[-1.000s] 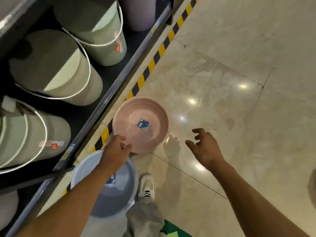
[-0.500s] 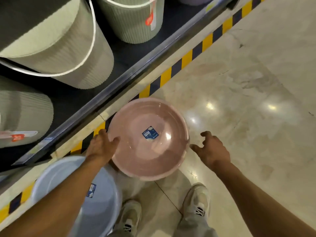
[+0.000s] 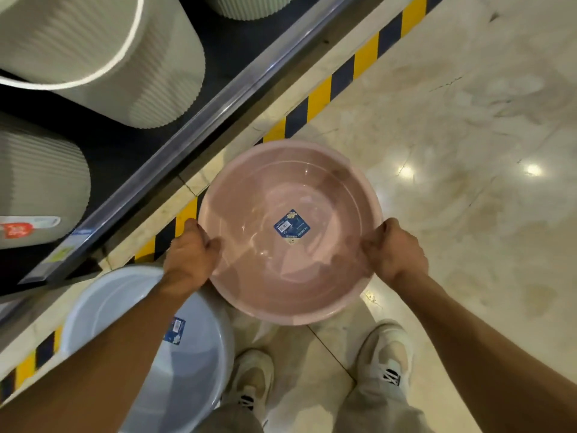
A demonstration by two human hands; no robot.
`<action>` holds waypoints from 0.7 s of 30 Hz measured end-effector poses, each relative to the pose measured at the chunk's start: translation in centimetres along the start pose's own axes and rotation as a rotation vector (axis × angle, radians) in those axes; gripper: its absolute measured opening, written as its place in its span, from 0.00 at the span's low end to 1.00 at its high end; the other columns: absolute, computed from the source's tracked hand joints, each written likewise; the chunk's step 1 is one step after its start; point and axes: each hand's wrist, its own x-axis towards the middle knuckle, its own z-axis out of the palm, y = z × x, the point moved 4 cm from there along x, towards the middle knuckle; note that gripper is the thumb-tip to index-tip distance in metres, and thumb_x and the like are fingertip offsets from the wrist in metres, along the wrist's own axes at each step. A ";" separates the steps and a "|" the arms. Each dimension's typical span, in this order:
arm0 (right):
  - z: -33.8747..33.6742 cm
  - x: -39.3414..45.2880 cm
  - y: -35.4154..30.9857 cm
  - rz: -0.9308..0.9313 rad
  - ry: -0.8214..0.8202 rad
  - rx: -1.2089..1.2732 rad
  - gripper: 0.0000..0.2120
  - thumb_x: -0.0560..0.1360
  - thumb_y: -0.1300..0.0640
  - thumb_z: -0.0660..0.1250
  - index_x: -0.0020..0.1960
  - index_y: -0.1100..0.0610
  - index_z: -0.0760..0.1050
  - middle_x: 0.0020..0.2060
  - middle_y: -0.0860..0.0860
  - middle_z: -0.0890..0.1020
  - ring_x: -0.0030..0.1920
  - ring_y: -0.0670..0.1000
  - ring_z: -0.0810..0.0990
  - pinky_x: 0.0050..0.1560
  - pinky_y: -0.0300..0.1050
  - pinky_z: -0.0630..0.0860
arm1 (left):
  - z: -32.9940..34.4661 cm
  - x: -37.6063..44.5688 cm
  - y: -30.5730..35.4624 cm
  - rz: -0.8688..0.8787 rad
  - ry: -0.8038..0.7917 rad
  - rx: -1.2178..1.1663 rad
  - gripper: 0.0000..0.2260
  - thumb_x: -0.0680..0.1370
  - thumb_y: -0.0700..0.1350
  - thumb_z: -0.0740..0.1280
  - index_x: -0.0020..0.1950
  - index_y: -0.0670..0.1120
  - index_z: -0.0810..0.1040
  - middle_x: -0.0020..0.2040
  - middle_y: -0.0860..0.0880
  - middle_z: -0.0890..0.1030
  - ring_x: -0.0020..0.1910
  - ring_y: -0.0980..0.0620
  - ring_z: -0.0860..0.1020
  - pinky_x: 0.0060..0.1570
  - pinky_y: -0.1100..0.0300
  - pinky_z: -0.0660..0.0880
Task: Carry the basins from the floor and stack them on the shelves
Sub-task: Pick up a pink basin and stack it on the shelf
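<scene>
A round pink basin [image 3: 290,189] with a blue label at its bottom sits at the centre of the view, over the marble floor. My left hand [image 3: 190,257] grips its left rim and my right hand [image 3: 393,251] grips its right rim. A pale blue basin [image 3: 103,307], also labelled, rests on the floor at the lower left, partly hidden under my left forearm. The dark shelf [image 3: 175,132] runs diagonally along the left side.
Several ribbed grey-green buckets [image 3: 150,73] fill the shelf at the upper left. A yellow and black striped strip [image 3: 318,98] marks the floor along the shelf's base. My two white shoes [image 3: 387,354] stand just below the pink basin. Glossy marble floor [image 3: 468,151] spreads to the right.
My right hand has moved in and closed on the pink basin's right rim. Both hands now hold it, and the basin looks larger and nearer. The view has tipped further down.
</scene>
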 end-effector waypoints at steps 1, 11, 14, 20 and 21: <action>-0.9 -0.6 0.2 -0.001 0.020 0.022 0.14 0.76 0.49 0.65 0.55 0.57 0.69 0.48 0.56 0.80 0.44 0.60 0.77 0.42 0.52 0.73 | -0.8 -0.6 0.7 0.028 -0.008 0.000 0.15 0.78 0.51 0.70 0.54 0.44 0.68 0.48 0.43 0.79 0.53 0.35 0.79 0.51 0.46 0.77; -18.2 -11.9 5.1 0.119 0.291 0.298 0.15 0.76 0.44 0.66 0.50 0.54 0.67 0.39 0.51 0.76 0.42 0.58 0.76 0.38 0.49 0.70 | -12.0 -10.7 16.7 0.404 -0.003 0.003 0.15 0.77 0.52 0.70 0.59 0.48 0.72 0.42 0.53 0.80 0.37 0.55 0.79 0.31 0.60 0.76; -24.0 -17.0 9.7 0.240 0.420 0.448 0.15 0.74 0.42 0.66 0.45 0.54 0.70 0.36 0.49 0.77 0.40 0.57 0.76 0.36 0.48 0.68 | -14.5 -16.5 23.8 0.514 0.028 0.105 0.15 0.75 0.55 0.70 0.54 0.51 0.68 0.37 0.58 0.72 0.33 0.62 0.71 0.26 0.66 0.64; -31.6 -29.0 22.7 0.466 0.604 0.728 0.12 0.74 0.46 0.66 0.42 0.56 0.75 0.36 0.53 0.81 0.36 0.57 0.78 0.37 0.49 0.74 | -14.0 -31.9 38.0 0.749 -0.086 0.216 0.17 0.75 0.53 0.71 0.57 0.45 0.73 0.50 0.43 0.83 0.47 0.39 0.81 0.49 0.46 0.80; -32.4 -31.2 25.4 0.511 0.647 0.786 0.12 0.74 0.48 0.67 0.43 0.57 0.76 0.37 0.55 0.81 0.38 0.59 0.79 0.39 0.51 0.76 | -13.0 -35.1 40.2 0.804 -0.094 0.248 0.18 0.75 0.53 0.71 0.58 0.44 0.73 0.51 0.42 0.83 0.49 0.38 0.81 0.49 0.47 0.79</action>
